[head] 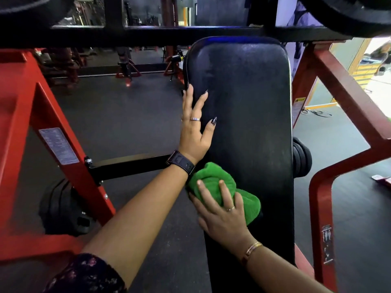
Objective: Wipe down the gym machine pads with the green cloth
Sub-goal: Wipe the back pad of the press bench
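Pad: a long black vinyl-covered bench pad (pixel 249 102) is seen running away from the camera, set within a red steel frame (pixel 25 106).
Cloth: a bunched green terry cloth (pixel 211 176) is pressed onto the pad's near part, close to the pad's left edge.
Right hand: the right hand (pixel 222 214) is laid over the cloth, with the fingers curved round the wad and gripping it.
Left hand: the left hand (pixel 195 127) is rested flat on the pad's left edge, beyond the cloth, with fingers straight and nothing held.
Technique: firm, even pressure is advised. Overlapping lengthwise strokes are best carried toward the pad's far end, side edges included. The bracing hand should be lifted off the pad before its spot is wiped.
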`<state>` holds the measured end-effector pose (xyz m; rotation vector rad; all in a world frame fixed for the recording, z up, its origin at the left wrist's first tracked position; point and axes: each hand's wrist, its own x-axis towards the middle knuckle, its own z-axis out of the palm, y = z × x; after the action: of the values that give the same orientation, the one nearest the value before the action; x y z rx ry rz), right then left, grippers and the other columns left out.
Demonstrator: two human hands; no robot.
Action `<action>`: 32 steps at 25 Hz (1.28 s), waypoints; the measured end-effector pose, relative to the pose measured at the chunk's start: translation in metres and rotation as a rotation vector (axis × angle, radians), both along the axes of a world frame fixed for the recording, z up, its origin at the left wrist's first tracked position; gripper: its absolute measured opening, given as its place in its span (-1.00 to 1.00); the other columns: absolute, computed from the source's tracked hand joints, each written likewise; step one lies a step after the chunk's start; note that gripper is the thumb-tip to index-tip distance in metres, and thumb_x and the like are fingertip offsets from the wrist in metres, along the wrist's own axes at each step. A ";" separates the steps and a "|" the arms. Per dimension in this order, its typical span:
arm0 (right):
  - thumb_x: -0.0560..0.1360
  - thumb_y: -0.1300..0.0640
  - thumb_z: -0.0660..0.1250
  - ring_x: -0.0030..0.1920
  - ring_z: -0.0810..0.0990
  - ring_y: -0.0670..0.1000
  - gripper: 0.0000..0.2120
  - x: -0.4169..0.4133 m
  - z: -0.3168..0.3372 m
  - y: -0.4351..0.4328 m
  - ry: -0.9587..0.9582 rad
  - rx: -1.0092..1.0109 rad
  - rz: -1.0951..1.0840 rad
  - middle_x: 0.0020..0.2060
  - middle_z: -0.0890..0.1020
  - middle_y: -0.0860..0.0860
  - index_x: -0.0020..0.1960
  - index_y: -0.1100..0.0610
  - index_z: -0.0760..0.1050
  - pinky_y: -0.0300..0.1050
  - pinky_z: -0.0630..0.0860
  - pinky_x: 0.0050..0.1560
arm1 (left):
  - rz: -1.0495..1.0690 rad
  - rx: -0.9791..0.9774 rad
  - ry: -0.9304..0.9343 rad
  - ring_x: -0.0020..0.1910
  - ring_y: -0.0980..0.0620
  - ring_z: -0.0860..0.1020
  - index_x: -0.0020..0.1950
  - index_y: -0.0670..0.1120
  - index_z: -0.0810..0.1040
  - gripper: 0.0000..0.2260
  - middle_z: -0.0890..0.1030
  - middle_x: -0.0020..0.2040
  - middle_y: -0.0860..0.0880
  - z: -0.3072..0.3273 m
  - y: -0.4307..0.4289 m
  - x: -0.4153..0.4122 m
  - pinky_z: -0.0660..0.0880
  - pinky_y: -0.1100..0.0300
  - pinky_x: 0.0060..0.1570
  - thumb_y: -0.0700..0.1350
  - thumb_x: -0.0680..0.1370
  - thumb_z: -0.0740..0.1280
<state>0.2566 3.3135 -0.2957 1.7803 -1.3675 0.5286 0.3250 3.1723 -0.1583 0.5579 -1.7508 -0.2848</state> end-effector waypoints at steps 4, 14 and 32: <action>0.52 -0.10 0.11 0.24 0.39 0.18 -0.61 -0.042 -0.059 0.045 0.287 0.126 0.144 0.43 0.25 -0.05 0.32 -0.14 0.39 0.12 0.51 -0.11 | -0.024 0.022 0.043 0.51 -0.10 0.00 0.43 -0.33 0.19 -0.49 -0.01 0.49 -0.35 -0.010 0.006 0.000 0.03 -0.03 0.49 -0.30 0.53 0.27; 0.43 -0.15 0.28 0.26 0.38 0.16 -0.60 -0.033 -0.084 0.050 0.285 0.127 0.213 0.39 0.32 -0.10 0.25 -0.15 0.47 0.07 0.38 -0.07 | -0.040 0.120 0.112 0.49 -0.11 0.06 0.44 -0.36 0.07 -0.43 0.03 0.48 -0.37 -0.058 0.032 -0.001 0.05 0.00 0.49 -0.32 0.52 0.28; 0.49 -0.12 0.19 0.22 0.39 0.17 -0.61 -0.020 -0.084 0.058 0.017 0.029 0.027 0.35 0.36 -0.12 0.32 -0.16 0.39 0.10 0.36 -0.03 | -0.039 0.163 0.088 0.47 -0.12 0.05 0.42 -0.43 0.06 -0.43 0.03 0.45 -0.43 -0.083 0.047 -0.001 0.05 0.03 0.49 -0.26 0.52 0.24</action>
<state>0.2365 3.3715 -0.3798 1.8253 -1.3472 0.5090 0.3242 3.2198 -0.2410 0.6198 -1.6643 -0.4758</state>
